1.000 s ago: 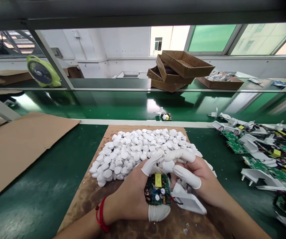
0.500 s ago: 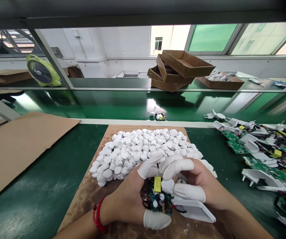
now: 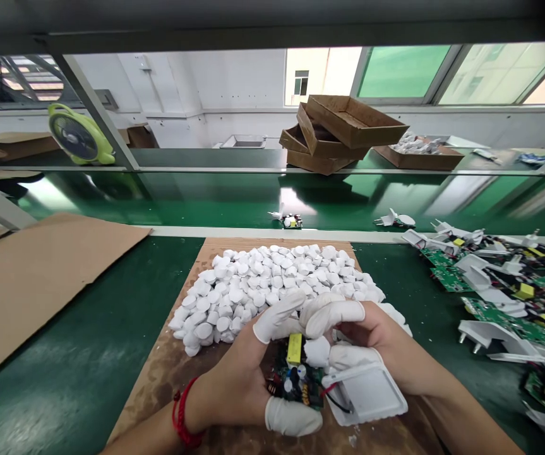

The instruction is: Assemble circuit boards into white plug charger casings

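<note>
My left hand, with white finger cots and a red string at the wrist, is closed around a green circuit board that carries a yellow part. My right hand, also in finger cots, pinches a small white cap against the board and rests on a white plastic housing joined to the board by red and black wires. Both hands hover over a brown board, just in front of a heap of white caps.
To the right lies a pile of circuit boards and white plug housings. A cardboard sheet lies left. On the green conveyor belt sit a small board unit and a white plug. Cardboard trays and a green fan stand behind.
The white housing has tipped so its open side faces up. My hands have drawn slightly nearer and lower. The two items on the conveyor belt have drifted left.
</note>
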Available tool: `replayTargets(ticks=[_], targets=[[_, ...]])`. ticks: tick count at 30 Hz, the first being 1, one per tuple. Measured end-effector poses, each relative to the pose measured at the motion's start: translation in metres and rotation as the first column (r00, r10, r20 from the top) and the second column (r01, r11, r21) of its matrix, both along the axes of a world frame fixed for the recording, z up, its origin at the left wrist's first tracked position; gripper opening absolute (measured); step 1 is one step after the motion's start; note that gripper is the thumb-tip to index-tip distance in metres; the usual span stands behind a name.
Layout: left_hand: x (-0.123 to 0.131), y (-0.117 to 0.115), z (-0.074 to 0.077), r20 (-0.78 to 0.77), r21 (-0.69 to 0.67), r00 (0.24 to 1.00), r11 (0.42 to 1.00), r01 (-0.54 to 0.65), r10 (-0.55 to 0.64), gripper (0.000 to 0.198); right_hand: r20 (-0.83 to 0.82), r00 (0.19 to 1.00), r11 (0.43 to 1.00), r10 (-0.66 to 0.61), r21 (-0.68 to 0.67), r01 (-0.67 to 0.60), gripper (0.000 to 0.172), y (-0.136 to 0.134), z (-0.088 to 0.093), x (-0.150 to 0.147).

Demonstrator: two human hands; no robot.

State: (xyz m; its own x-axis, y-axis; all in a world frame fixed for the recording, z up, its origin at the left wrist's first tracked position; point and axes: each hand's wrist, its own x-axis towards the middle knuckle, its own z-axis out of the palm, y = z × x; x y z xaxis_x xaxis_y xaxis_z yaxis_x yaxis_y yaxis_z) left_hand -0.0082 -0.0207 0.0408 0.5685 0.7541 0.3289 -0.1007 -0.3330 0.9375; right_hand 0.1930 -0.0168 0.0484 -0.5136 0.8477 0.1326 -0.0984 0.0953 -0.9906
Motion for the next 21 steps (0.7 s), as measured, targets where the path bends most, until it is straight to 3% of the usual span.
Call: replayTargets(ticks=[3, 6, 11, 15, 21], targets=[[-0.002, 0.000, 0.004, -0.056, -0.030, 0.998, 0.999, -0.011, 0.010, 0.074, -0.019, 1.000, 0.999, -0.014, -0.032, 0.013, 0.018, -0.001, -0.002, -0.003], [-0.004, 0.002, 0.008, -0.034, -0.003, 0.999, 0.999, 0.037, -0.037, 0.078, -0.099, 0.994, 0.995, 0.044, -0.089, -0.052, 0.021, -0.004, -0.001, -0.006], [-0.004, 0.005, 0.010, -0.012, -0.051, 0.987, 0.986, 0.161, -0.162, 0.083, -0.169, 0.982, 0.988, 0.085, -0.112, -0.105, 0.012, -0.006, 0.003, -0.005], [-0.002, 0.004, 0.006, 0.069, -0.121, 0.968, 0.961, 0.248, -0.241, 0.092, -0.188, 0.969, 0.972, 0.162, -0.138, -0.189, 0.026, -0.005, -0.003, -0.003], [-0.004, -0.004, 0.006, -0.001, -0.080, 0.969, 0.966, 0.245, -0.246, 0.096, -0.208, 0.950, 0.968, 0.232, -0.051, -0.248, 0.034, -0.006, -0.006, -0.008]])
